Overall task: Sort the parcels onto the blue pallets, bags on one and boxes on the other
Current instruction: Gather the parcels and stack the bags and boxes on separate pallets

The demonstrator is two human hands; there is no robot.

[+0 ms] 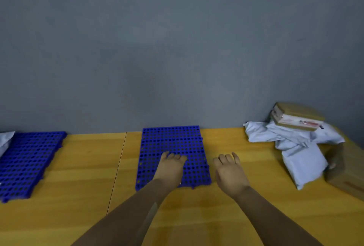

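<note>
Two blue perforated pallets lie on the wooden table: one in the middle (171, 139) and one at the left (29, 159). My left hand (171, 166) hovers over the middle pallet, fingers loosely curled, holding nothing. My right hand (230, 173) is just right of that pallet above the table, also empty with relaxed fingers. At the right is a heap of parcels: white plastic bags (295, 147), flat cardboard boxes (297, 116) stacked on top of them, and a larger cardboard box (346, 169) at the frame's edge. A white bag corner (6, 139) shows on the left pallet's far side.
The wooden table (88, 167) runs along a grey wall (177, 48). A seam (118, 167) divides the tabletop between the two pallets. The parcel heap fills the table's right end up to the wall.
</note>
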